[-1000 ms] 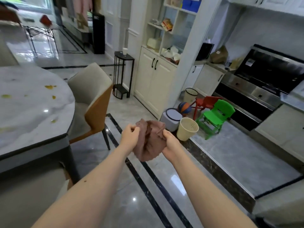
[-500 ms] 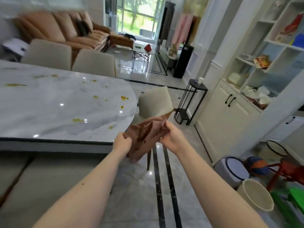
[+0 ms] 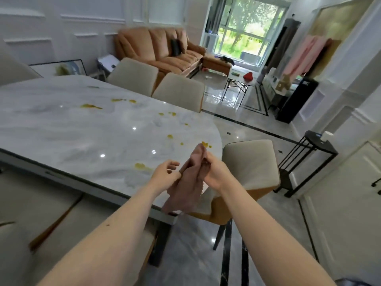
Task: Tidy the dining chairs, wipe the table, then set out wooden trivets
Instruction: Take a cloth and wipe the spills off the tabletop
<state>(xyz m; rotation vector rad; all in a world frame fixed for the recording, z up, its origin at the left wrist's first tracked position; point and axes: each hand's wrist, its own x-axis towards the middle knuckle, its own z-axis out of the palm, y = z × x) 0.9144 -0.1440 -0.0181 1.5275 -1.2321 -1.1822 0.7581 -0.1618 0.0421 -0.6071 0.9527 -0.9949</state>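
Note:
A brown cloth (image 3: 188,183) hangs between my two hands over the near right corner of the white marble dining table (image 3: 68,129). My right hand (image 3: 214,173) grips the cloth's upper part. My left hand (image 3: 166,174) pinches its left edge with the other fingers loosely spread. Yellow spills (image 3: 141,166) dot the tabletop, several of them close to the cloth. A beige dining chair (image 3: 250,166) stands at the table's right end, just beyond my right hand. Two more beige chairs (image 3: 179,91) stand along the far side.
A black wire side table (image 3: 309,159) with a white cup stands right of the end chair, by white cabinet doors (image 3: 340,203). A chair back (image 3: 39,223) is close at my lower left. An orange sofa (image 3: 158,48) and a small folding table (image 3: 239,81) lie beyond.
My view has swung left from the kitchen to the dining table. The hands have carried the cloth over the table's corner and pulled it from a bunch into a longer hanging shape.

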